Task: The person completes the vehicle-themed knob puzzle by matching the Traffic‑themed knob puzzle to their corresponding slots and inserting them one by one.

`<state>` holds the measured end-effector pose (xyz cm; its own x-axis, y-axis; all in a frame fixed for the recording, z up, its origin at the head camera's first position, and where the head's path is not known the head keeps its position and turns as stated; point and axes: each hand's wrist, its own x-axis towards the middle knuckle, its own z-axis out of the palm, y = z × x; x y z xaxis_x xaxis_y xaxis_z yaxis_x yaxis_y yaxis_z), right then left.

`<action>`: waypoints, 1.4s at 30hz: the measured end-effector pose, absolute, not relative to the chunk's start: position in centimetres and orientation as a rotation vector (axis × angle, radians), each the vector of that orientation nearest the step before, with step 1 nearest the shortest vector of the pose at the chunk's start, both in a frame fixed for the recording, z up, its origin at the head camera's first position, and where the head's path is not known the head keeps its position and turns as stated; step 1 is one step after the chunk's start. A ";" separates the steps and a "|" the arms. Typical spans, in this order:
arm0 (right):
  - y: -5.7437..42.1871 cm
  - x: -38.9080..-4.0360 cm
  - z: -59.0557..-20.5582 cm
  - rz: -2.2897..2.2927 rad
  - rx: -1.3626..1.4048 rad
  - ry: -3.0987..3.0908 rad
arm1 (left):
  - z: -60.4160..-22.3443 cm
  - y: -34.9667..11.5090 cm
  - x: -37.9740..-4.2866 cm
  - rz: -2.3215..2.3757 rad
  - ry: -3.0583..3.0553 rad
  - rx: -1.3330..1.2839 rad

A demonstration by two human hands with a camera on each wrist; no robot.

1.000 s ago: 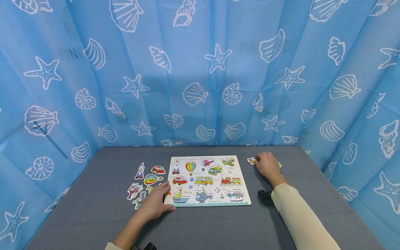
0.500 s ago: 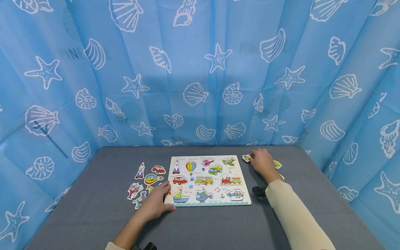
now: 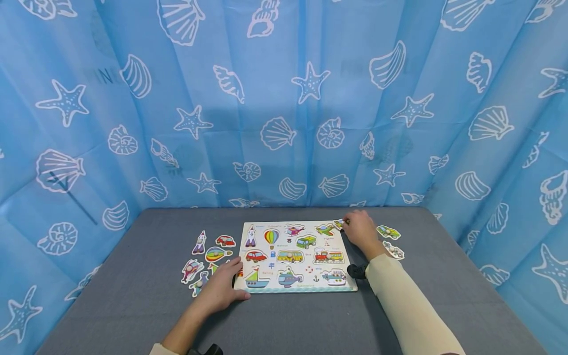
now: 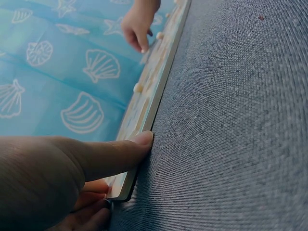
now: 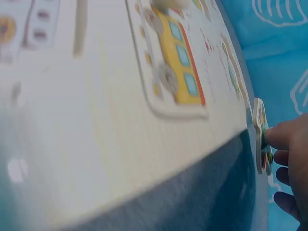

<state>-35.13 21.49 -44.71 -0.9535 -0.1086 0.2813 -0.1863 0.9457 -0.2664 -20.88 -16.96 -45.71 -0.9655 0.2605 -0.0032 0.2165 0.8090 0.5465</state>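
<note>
A white wooden puzzle board (image 3: 275, 230) with printed vehicles lies mid-table. My left hand (image 3: 220, 290) holds its near left corner, the thumb (image 4: 120, 156) along the front edge and the other fingers at the left side. My right hand (image 3: 361, 231) pinches a small green-and-yellow puzzle piece (image 3: 338, 224) at the board's far right corner, beside the printed green plane. In the right wrist view that piece (image 5: 261, 137) is tilted on edge, its picture facing the fingers. A train piece (image 3: 328, 256) and a bus piece (image 3: 289, 256) with knobs sit in the board.
Left of the board lie loose pieces: a rocket (image 3: 199, 242), a red car (image 3: 225, 240), a balloon (image 3: 215, 254), a helicopter (image 3: 192, 270) and others partly behind my left hand. A green truck piece (image 3: 388, 232) and a ship piece (image 3: 393, 250) lie at the right. A blue curtain (image 3: 284, 148) hangs behind.
My right hand has moved left with the small piece, from the table at the right to the board's far right corner, uncovering the truck and ship pieces. My left hand has stayed put.
</note>
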 end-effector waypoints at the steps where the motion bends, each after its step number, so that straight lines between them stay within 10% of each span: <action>1: 21.3 -35.1 -44.7 0.433 0.225 -2.840 | -45.7 -16.9 -20.9 0.863 2.913 0.385; 42: 16.7 -35.7 -46.3 0.458 0.250 -2.878 | -45.9 -17.0 -20.9 0.873 2.929 0.408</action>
<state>-35.67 16.67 -46.29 -0.9622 -0.1327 0.2379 -0.2000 0.9370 -0.2864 -20.88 -16.99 -45.85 -0.9633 0.2679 0.0194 0.2348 0.8048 0.5451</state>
